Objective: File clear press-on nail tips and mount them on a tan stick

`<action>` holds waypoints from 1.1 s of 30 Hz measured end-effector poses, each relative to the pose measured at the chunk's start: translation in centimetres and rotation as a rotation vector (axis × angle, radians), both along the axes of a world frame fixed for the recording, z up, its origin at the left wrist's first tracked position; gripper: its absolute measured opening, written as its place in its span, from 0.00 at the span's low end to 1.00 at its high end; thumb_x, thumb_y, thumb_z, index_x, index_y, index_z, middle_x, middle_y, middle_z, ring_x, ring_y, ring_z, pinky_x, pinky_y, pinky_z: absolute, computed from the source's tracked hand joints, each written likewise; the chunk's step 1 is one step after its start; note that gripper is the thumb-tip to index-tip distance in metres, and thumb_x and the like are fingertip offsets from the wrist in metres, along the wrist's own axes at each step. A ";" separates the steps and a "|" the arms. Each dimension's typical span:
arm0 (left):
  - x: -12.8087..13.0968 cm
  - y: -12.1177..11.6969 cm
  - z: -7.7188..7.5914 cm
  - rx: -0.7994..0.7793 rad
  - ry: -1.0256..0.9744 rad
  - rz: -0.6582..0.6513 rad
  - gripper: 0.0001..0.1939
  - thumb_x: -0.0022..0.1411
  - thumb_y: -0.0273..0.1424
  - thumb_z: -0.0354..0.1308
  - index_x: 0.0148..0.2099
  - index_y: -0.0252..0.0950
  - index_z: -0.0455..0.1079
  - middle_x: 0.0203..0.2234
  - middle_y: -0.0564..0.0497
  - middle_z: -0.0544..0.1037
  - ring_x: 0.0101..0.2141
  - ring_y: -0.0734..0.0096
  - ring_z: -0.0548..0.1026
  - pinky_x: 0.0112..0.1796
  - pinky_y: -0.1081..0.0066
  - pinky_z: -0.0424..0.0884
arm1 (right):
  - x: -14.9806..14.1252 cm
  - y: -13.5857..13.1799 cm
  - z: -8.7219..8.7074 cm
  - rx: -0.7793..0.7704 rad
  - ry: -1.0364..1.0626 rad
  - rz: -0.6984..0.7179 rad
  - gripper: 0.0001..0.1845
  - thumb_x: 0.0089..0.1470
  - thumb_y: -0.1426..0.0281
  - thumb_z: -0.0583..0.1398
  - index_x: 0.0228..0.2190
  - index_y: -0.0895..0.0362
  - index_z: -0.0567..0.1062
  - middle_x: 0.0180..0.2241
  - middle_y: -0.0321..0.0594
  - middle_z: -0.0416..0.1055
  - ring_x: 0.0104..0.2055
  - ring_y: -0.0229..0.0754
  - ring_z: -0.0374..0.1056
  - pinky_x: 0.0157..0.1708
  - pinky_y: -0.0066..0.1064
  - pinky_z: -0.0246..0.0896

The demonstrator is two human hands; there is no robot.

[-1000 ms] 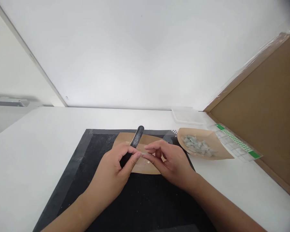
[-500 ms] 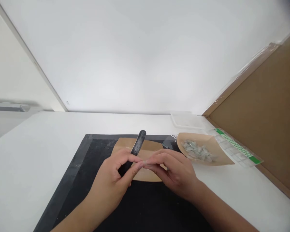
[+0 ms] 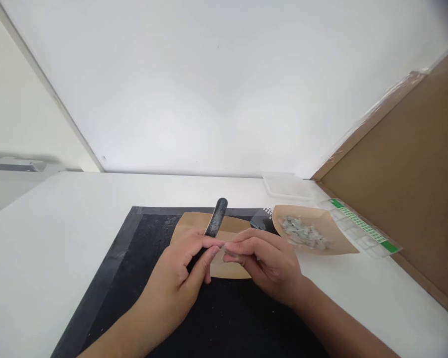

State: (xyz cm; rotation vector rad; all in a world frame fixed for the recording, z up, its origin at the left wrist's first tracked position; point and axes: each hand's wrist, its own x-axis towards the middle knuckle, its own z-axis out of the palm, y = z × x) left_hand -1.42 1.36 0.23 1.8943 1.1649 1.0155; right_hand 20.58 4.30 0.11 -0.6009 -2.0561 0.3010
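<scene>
My left hand [image 3: 179, 273] is closed round a dark flat tool [image 3: 215, 219] whose rounded end sticks up and away from me. My right hand [image 3: 269, 261] is curled, its fingertips pinched against the left fingertips on something small that I cannot make out. Both hands hover over a brown paper sheet [image 3: 229, 226] lying on a black mat [image 3: 134, 258].
A brown paper tray [image 3: 336, 238] with several small grey pieces [image 3: 302, 232] lies right of the mat. Beside it is a clear strip with green labels [image 3: 362, 226], behind it a clear plastic lid [image 3: 287, 186]. A brown board [image 3: 406, 164] leans at the right. White table [image 3: 59, 238] all round.
My right fingers have closed from a loose spread into a pinch against the left fingertips. The tool's end has tipped slightly more upright.
</scene>
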 end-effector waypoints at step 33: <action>1.3 -1.3 0.3 -0.224 -0.212 0.156 0.14 0.71 0.32 0.61 0.54 0.48 0.83 0.29 0.55 0.85 0.25 0.73 0.81 0.20 0.79 0.70 | -1.7 -0.3 -0.8 -0.077 -0.131 -0.247 0.06 0.69 0.73 0.58 0.37 0.52 0.69 0.31 0.35 0.73 0.31 0.39 0.72 0.30 0.31 0.65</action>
